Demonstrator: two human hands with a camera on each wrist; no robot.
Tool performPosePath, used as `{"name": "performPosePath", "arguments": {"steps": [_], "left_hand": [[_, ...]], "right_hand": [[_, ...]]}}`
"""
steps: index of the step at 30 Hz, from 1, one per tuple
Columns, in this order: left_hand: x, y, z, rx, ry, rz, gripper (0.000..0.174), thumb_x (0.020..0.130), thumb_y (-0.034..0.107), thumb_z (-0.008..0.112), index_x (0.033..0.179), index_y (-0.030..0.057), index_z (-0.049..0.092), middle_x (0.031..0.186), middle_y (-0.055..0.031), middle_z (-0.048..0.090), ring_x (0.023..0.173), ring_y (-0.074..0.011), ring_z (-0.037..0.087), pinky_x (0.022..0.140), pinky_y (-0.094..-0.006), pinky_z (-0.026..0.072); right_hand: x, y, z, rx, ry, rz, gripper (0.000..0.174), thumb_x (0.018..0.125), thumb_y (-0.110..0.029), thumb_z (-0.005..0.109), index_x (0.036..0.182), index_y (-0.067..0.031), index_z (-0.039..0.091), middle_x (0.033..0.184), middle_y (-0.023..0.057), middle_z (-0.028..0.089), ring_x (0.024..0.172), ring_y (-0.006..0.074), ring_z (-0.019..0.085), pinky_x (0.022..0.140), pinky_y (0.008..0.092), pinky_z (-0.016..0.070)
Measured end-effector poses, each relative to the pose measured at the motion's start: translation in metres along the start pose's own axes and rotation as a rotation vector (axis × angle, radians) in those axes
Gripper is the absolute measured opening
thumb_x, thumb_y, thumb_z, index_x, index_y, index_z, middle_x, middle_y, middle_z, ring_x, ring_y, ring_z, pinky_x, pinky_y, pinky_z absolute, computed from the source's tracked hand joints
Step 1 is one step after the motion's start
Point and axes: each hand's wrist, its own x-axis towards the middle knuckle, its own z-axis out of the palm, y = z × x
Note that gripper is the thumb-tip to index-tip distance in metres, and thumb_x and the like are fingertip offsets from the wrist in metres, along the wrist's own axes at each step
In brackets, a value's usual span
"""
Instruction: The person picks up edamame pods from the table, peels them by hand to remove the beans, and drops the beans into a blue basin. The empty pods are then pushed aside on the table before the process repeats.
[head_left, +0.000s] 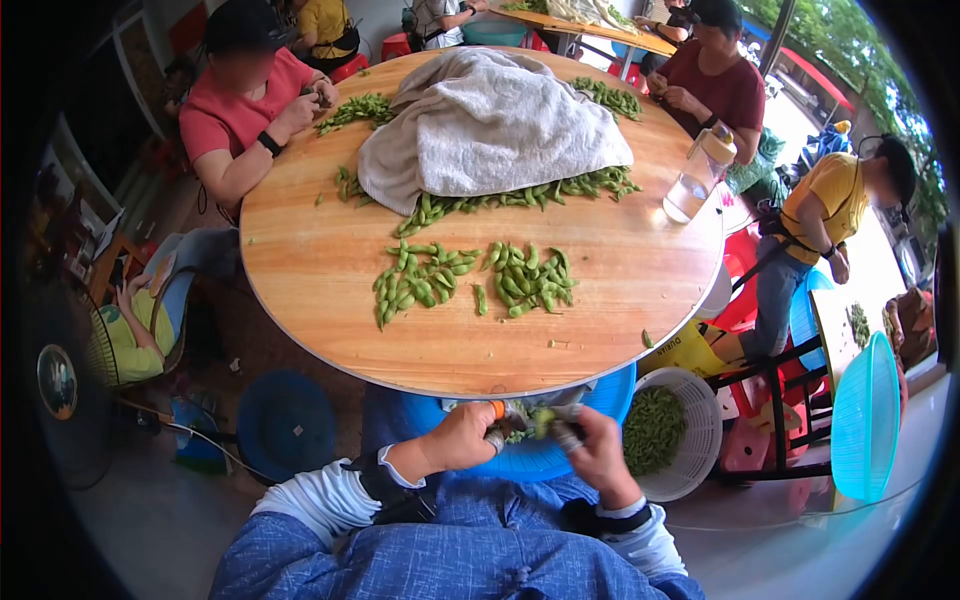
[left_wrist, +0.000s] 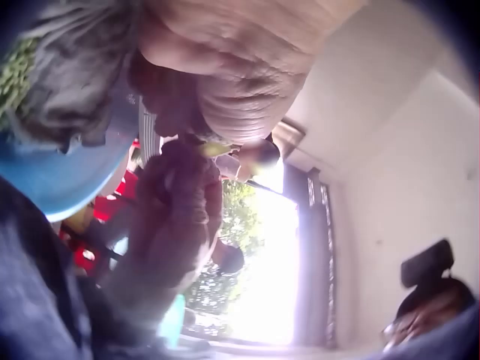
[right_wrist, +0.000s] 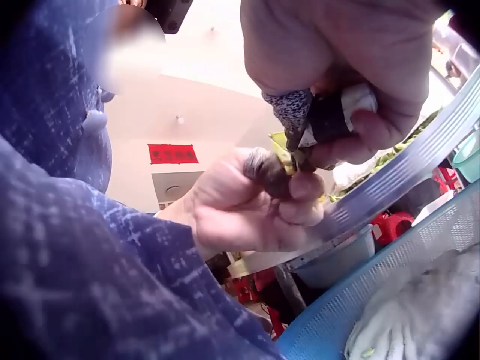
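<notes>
Both hands meet above a blue basin (head_left: 415, 405) at the table's near edge. The left hand (head_left: 462, 437), an orange band on one finger, pinches a small green pod (right_wrist: 279, 142) between thumb and fingertips. From the other side the right hand (head_left: 600, 450) reaches the same pod, its fingers curled; dark coverings wrap its thumb and a finger (right_wrist: 330, 116). In the right wrist view the fingertips of both hands touch around the pod. The left wrist view is blurred, with the left palm (left_wrist: 240, 67) across its top.
Two piles of green pods (head_left: 530, 280) lie on the round wooden table (head_left: 420, 350). Behind them a grey towel (head_left: 500, 130) covers more pods. A bottle (head_left: 698, 175) stands at the right. A white basket (head_left: 708, 430) holds pods beside the right hand. Several people sit or stand around.
</notes>
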Motion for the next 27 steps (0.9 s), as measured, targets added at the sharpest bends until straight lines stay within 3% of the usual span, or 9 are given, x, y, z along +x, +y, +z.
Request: {"name": "performPosePath", "arguments": {"steps": [2,5,9,14,18,20,24,25,27], "left_hand": [[-0.002,-0.002,0.001,0.141,-0.124,-0.090,0.026,0.066,0.001,0.048,0.091,0.0029,0.057,0.077,-0.0172,0.059,0.071,-0.0273,0.058,0.065,-0.0316,0.0449],[-0.005,-0.009,0.004,0.157,-0.165,-0.056,0.028,0.065,0.001,0.048,0.090,0.0029,0.058,0.079,-0.0176,0.059,0.072,-0.0291,0.058,0.066,-0.0323,0.0453],[0.004,0.025,-0.007,-0.060,-0.201,-0.125,0.021,0.072,-0.005,0.048,0.091,0.0000,0.057,0.082,-0.0087,0.061,0.077,-0.0133,0.056,0.070,-0.0248,0.0435],[0.014,0.045,-0.018,0.061,-0.006,-0.050,0.019,0.075,-0.007,0.045,0.089,-0.0014,0.057,0.077,-0.0040,0.058,0.071,-0.0091,0.051,0.066,-0.0223,0.0429],[0.019,0.036,-0.042,0.145,0.166,-0.004,0.018,0.076,-0.006,0.046,0.090,-0.0020,0.057,0.073,-0.0058,0.058,0.066,-0.0073,0.051,0.060,-0.0215,0.0426],[0.031,0.039,-0.058,0.288,0.240,-0.051,0.018,0.075,-0.004,0.048,0.091,-0.0022,0.057,0.072,-0.0083,0.057,0.065,-0.0118,0.053,0.060,-0.0237,0.0433],[0.077,0.024,-0.081,0.668,0.291,0.196,0.014,0.073,0.003,0.051,0.085,-0.0008,0.057,0.077,-0.0143,0.055,0.072,-0.0297,0.055,0.063,-0.0355,0.0448],[0.089,0.011,-0.085,0.767,0.249,0.217,0.012,0.072,0.004,0.051,0.083,-0.0004,0.056,0.078,-0.0140,0.053,0.074,-0.0302,0.054,0.064,-0.0367,0.0443],[0.107,-0.003,-0.092,0.965,0.161,0.256,0.010,0.071,0.006,0.051,0.078,0.0004,0.055,0.079,-0.0136,0.050,0.078,-0.0311,0.052,0.067,-0.0390,0.0432]], "right_hand": [[-0.007,0.018,-0.026,0.067,0.140,0.026,0.009,0.081,-0.004,0.055,0.086,0.0019,0.057,0.076,0.0038,0.058,0.067,0.0089,0.052,0.062,0.0203,0.0432],[-0.018,0.023,-0.059,0.214,0.346,0.215,0.010,0.080,-0.012,0.053,0.076,-0.0029,0.055,0.068,0.0021,0.056,0.058,0.0056,0.047,0.052,0.0171,0.0356],[-0.020,0.010,-0.062,0.317,0.384,0.219,0.008,0.077,-0.012,0.053,0.075,-0.0044,0.054,0.064,0.0016,0.054,0.053,0.0048,0.043,0.048,0.0173,0.0328],[-0.007,0.005,-0.051,0.356,0.339,0.167,0.007,0.078,-0.010,0.054,0.079,-0.0025,0.055,0.068,0.0018,0.057,0.055,0.0054,0.046,0.049,0.0179,0.0353],[-0.002,0.028,-0.097,0.735,0.774,0.087,0.011,0.082,-0.015,0.049,0.081,-0.0060,0.055,0.067,0.0011,0.054,0.054,0.0075,0.048,0.044,0.0170,0.0344],[-0.009,0.043,-0.125,1.029,0.869,0.158,0.013,0.084,-0.017,0.048,0.089,-0.0073,0.054,0.069,0.0011,0.054,0.055,0.0092,0.049,0.041,0.0166,0.0334],[-0.007,0.039,-0.104,0.934,0.733,0.193,0.011,0.082,-0.013,0.050,0.090,-0.0060,0.053,0.070,0.0012,0.053,0.058,0.0086,0.051,0.042,0.0162,0.0336],[0.000,0.021,-0.084,0.826,0.824,0.209,0.012,0.080,-0.009,0.051,0.091,-0.0048,0.053,0.071,0.0011,0.054,0.058,0.0070,0.050,0.043,0.0158,0.0327],[0.000,0.017,-0.067,0.709,0.673,0.213,0.014,0.081,-0.009,0.052,0.093,-0.0034,0.054,0.071,0.0010,0.054,0.058,0.0058,0.049,0.043,0.0157,0.0315]]}}
